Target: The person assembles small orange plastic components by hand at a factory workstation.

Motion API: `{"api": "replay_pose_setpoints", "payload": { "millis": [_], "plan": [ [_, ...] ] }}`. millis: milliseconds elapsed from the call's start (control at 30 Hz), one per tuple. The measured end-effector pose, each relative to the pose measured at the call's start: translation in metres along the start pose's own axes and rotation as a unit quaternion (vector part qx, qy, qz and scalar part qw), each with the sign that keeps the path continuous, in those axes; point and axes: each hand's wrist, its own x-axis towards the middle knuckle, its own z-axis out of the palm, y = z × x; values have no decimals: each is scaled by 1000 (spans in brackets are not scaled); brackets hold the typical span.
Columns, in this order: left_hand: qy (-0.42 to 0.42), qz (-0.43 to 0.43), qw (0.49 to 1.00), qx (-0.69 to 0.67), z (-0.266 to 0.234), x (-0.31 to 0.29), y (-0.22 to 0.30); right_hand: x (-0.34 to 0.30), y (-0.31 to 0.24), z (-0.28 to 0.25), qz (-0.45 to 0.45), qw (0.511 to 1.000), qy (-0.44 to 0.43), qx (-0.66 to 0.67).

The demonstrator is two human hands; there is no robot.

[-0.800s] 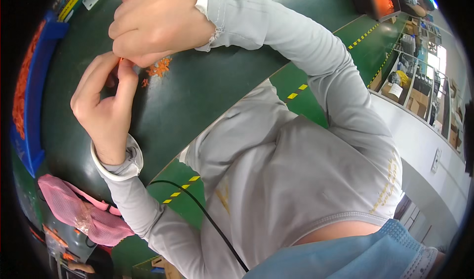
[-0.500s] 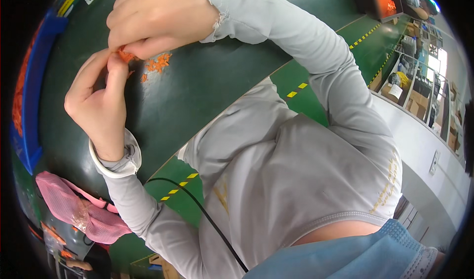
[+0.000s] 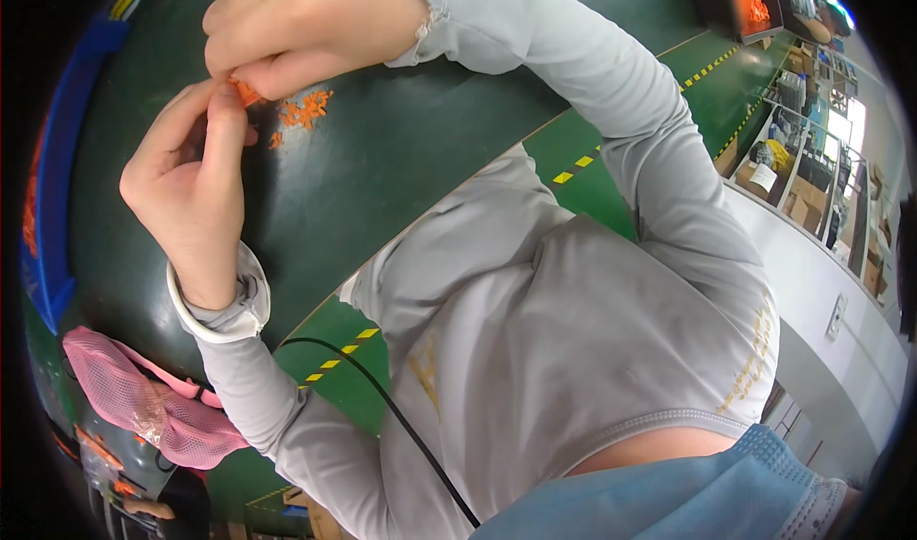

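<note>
Over the dark green tabletop [image 3: 344, 187], my left hand [image 3: 196, 172] pinches a small orange piece [image 3: 245, 92] between thumb and fingertips. My right hand [image 3: 320, 24] is closed on the same piece from above, its fingers curled and its fingertips partly hidden. Only a sliver of the orange piece shows between the hands, so its exact shape cannot be made out. Just right of the fingertips lies a loose heap of small orange scraps [image 3: 306, 110] on the table, with a few stray bits nearer my left thumb.
A blue bin [image 3: 72, 158] holding orange pieces stands along the left. Below it lies a pink mesh item with a strap [image 3: 143, 397]. A dark box [image 3: 716, 0] with orange pieces sits at the upper right. A black cable [image 3: 411, 425] crosses before my body.
Both hands have shifted very slightly but keep the same pinch on the orange piece. The view has moved a little; the scrap heap looks much the same.
</note>
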Motion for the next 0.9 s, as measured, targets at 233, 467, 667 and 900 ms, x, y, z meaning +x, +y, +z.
{"api": "replay_pose_setpoints", "payload": {
  "millis": [233, 467, 667, 900],
  "plan": [
    [0, -6, 1000, -10, 0, 0, -2, 0, 3, -11, 46, 984, 56, 162],
    [32, 22, 999, -17, -1, -1, -5, 5, -8, -7, 194, 946, 10, 259],
    [76, 7, 992, -98, -2, 4, 5, 7, -16, -26, 190, 918, 102, 332],
    [60, -29, 987, -145, -3, 6, 7, -2, -11, -13, 132, 949, 146, 246]
  ]
}}
